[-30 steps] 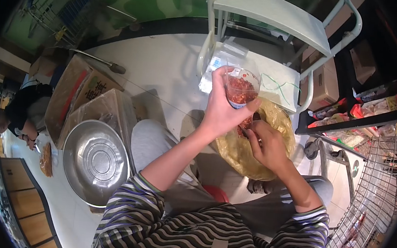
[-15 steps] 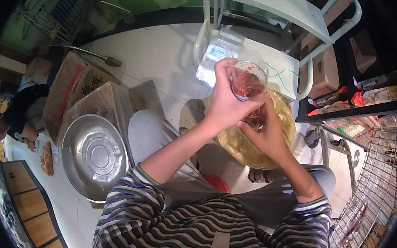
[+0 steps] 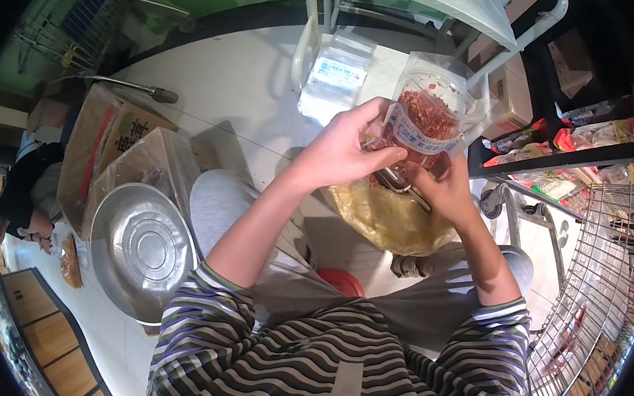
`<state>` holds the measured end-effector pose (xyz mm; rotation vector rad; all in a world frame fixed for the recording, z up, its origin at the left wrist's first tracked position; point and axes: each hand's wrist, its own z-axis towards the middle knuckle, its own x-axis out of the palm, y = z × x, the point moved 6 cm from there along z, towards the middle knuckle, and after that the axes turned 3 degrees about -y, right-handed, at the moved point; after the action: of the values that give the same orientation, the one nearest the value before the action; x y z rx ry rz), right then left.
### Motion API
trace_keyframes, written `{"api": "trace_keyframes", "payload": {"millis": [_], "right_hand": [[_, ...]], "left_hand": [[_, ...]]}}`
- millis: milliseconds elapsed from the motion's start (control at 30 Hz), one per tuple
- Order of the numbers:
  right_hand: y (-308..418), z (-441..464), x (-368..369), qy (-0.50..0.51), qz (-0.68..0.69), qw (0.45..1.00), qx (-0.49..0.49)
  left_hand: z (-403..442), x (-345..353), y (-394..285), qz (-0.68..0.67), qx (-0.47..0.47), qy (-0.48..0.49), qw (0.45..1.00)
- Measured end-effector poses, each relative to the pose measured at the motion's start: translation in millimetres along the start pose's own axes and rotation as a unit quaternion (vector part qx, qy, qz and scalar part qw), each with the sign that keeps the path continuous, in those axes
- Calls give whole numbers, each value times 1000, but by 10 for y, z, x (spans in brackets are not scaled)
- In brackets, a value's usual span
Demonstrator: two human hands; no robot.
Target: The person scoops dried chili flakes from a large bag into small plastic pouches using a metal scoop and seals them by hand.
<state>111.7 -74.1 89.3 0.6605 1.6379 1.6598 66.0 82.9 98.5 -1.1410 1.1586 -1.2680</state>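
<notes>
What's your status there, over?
Left hand and right hand gripping clear bag, red flakes inside. Metal tool at right hand. Yellow sack below, partly hidden.

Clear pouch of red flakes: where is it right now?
In the head view, the clear pouch is upper right of centre, gripped by the left hand, the right hand at its lower edge, above the yellow bag.

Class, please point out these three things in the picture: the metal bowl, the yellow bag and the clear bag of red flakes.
Metal bowl (image 3: 149, 252): head view, inner base.
Yellow bag (image 3: 386, 222): head view, near side.
Clear bag (image 3: 420, 138): head view, printed label.
</notes>
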Motion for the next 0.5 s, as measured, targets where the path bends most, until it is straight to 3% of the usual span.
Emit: {"api": "trace_keyframes", "payload": {"millis": [67, 200, 267, 500], "right_hand": [[-29, -35, -12, 6, 51, 999, -13], [-88, -73, -19, 24, 37, 998, 36], [-31, -77, 32, 50, 48, 996, 57], [6, -73, 46, 45, 37, 998, 18]], "left_hand": [[16, -4, -11, -2, 61, -28, 998], [29, 24, 132, 74, 34, -15, 997], [23, 105, 93, -6, 52, -18, 998], [8, 186, 151, -43, 25, -28, 998]]}}
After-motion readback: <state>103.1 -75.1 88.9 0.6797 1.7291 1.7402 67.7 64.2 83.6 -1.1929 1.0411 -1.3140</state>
